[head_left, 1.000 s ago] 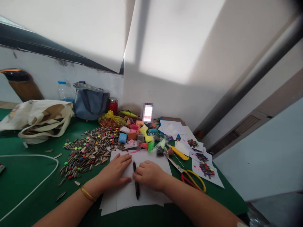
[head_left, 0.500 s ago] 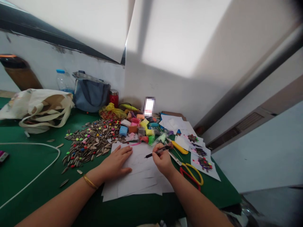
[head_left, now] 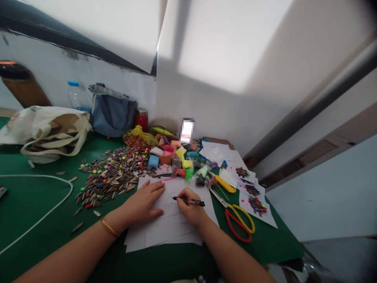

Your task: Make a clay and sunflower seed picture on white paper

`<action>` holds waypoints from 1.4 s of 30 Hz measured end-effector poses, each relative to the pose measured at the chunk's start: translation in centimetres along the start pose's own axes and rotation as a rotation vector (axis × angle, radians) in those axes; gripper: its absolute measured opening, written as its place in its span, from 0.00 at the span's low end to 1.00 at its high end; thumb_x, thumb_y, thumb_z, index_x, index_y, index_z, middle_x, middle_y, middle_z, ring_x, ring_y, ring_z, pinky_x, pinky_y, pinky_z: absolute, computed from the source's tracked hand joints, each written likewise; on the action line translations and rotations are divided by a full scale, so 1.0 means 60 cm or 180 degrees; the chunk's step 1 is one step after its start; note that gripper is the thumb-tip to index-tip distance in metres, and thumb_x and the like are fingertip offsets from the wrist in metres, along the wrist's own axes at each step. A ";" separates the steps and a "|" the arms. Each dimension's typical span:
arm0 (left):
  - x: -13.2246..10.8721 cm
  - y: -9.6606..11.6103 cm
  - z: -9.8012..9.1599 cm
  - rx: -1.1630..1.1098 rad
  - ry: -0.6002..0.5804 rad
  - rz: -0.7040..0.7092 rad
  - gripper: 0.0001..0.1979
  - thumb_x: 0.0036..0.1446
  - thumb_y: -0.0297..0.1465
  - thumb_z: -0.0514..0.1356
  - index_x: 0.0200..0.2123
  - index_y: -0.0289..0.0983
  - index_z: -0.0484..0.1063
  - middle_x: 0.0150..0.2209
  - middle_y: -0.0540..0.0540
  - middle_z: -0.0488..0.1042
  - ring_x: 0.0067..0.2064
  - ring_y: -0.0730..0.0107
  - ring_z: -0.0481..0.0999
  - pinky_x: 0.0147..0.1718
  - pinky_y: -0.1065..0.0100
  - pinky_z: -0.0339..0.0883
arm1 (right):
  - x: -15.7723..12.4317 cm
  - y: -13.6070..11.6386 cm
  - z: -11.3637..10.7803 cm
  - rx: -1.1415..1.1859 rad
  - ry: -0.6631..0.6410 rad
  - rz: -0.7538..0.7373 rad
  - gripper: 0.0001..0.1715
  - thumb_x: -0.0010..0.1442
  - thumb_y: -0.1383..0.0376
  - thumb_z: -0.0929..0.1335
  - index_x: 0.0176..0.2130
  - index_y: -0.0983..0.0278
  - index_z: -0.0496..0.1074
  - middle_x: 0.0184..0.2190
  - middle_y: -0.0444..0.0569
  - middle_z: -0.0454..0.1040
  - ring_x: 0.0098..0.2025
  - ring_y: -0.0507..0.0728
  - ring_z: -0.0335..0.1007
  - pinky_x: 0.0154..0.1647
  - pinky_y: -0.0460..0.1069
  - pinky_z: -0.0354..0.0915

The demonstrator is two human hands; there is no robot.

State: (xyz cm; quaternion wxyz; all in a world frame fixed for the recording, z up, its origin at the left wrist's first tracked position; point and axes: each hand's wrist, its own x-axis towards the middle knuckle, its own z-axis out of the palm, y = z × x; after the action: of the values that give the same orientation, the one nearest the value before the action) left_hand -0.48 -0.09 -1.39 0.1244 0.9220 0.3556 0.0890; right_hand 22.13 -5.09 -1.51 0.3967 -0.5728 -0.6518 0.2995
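Observation:
Several white paper sheets lie overlapped on the green table. My left hand rests flat on their left side, fingers spread and nothing held. Between the fingers of my right hand is a black pen, its tip pointing left at the top sheet. Faint pencil-thin lines show near the tip; I cannot make out their shape. Right of the paper lie scissors with one red and one yellow handle, blades partly open.
Left of the paper spreads a heap of striped sunflower seeds with coloured balls. Coloured clay packs lie behind it. A yellow-handled cutter and decorated paper sheets are at right. Bags, a red flask and a white cable surround them.
My right hand has moved left with the pen, bringing the tip over the faint lines. The scissors' red handle is now uncovered. My left hand stays flat on the paper.

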 end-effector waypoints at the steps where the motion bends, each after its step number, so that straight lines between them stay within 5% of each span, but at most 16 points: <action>1: 0.000 0.001 -0.001 -0.0001 -0.0009 -0.0010 0.36 0.53 0.44 0.62 0.64 0.39 0.60 0.66 0.39 0.59 0.67 0.52 0.57 0.68 0.48 0.39 | 0.000 0.001 0.001 -0.0075 0.0017 0.0038 0.03 0.55 0.65 0.65 0.29 0.60 0.69 0.26 0.43 0.71 0.30 0.55 0.67 0.32 0.49 0.62; 30: 0.000 -0.002 0.003 0.0041 0.0074 0.0042 0.37 0.53 0.45 0.63 0.63 0.40 0.61 0.66 0.39 0.61 0.67 0.51 0.59 0.67 0.47 0.42 | 0.006 -0.003 0.007 -0.0562 -0.0155 0.0167 0.03 0.55 0.68 0.66 0.30 0.62 0.70 0.26 0.42 0.72 0.28 0.52 0.67 0.30 0.46 0.58; 42: 0.000 -0.001 -0.001 0.0020 -0.0001 0.0028 0.37 0.53 0.44 0.62 0.64 0.39 0.59 0.66 0.39 0.60 0.67 0.51 0.57 0.67 0.47 0.41 | 0.016 0.027 -0.016 0.0471 0.0410 0.0425 0.04 0.56 0.63 0.64 0.31 0.62 0.67 0.25 0.42 0.69 0.28 0.53 0.66 0.29 0.47 0.62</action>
State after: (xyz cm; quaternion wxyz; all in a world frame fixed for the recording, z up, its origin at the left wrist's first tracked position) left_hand -0.55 -0.05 -1.36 0.1212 0.9240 0.3519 0.0882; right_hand 23.77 -3.95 -2.25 0.4580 -0.6022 -0.5615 0.3351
